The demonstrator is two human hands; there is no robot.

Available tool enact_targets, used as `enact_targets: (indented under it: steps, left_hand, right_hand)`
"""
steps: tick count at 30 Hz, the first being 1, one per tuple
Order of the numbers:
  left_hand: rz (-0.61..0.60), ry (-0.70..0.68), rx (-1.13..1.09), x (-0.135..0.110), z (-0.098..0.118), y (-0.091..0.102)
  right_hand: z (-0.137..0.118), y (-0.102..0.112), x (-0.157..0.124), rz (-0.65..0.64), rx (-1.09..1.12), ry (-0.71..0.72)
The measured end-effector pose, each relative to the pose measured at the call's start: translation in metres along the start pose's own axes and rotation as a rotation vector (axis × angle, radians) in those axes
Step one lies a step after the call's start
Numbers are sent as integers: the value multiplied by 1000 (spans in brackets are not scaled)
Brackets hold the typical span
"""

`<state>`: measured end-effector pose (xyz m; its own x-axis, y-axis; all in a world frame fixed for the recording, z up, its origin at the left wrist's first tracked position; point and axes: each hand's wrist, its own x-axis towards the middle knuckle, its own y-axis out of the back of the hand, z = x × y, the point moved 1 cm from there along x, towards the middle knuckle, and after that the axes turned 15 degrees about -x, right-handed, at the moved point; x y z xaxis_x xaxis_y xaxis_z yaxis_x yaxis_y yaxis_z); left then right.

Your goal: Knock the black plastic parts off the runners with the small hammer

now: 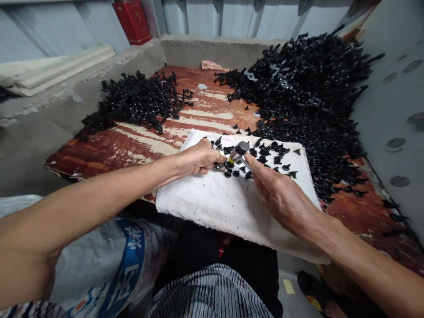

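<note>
My right hand (pixel 274 187) is wrapped round the thin metal handle of a small hammer (pixel 239 151). The hammer has a silver head with a black face on top and a yellow band low down. Just left of the head, my left hand (pixel 203 157) is closed on a small black part (pixel 220 166), only partly visible past the fingers. Several loose black pieces (pixel 264 151) with round bases and short stems lie scattered round the hammer. Beneath them is a white cloth (pixel 198 198), folded flat at the table's front edge.
A large heap of black parts (pixel 298 84) spreads over the right of the worn red-brown table (pixel 139 141). Another heap (pixel 135 101) lies at the left. A red tin (pixel 132 22) stands on the concrete ledge; a white sack (pixel 99 265) sits below the left arm.
</note>
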<state>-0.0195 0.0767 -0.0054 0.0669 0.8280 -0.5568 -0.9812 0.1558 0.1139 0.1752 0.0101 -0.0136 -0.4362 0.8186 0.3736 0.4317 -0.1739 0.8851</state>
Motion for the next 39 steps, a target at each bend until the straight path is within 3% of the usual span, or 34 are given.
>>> enact_targets:
  steps: [4,8,11,15,19,27,39]
  left_hand:
    - [-55,-28,-58,6,-7,2]
    - [-78,-34,-88,4,-6,5]
    - [-113,-31,-137,-9,-2,11]
    - [-212,-81,-114,-31,-7,16]
    - [-264,-183,12,-40,-18,6]
    - [-305,-249,302,-35,-18,-14]
    - [-293,-199,286,-31,-19,-16]
  right_hand:
    - [4,-9,4,-62,-85,3]
    - [2,1,5,-55,-29,-46]
    - [-1,15,-7,33,246,-296]
    - [-2,17,-40,28,701,-667]
    - [-1,8,-64,60,903,-842]
    - [4,6,-61,58,1059,-938]
    - [3,8,-60,12,1088,-941]
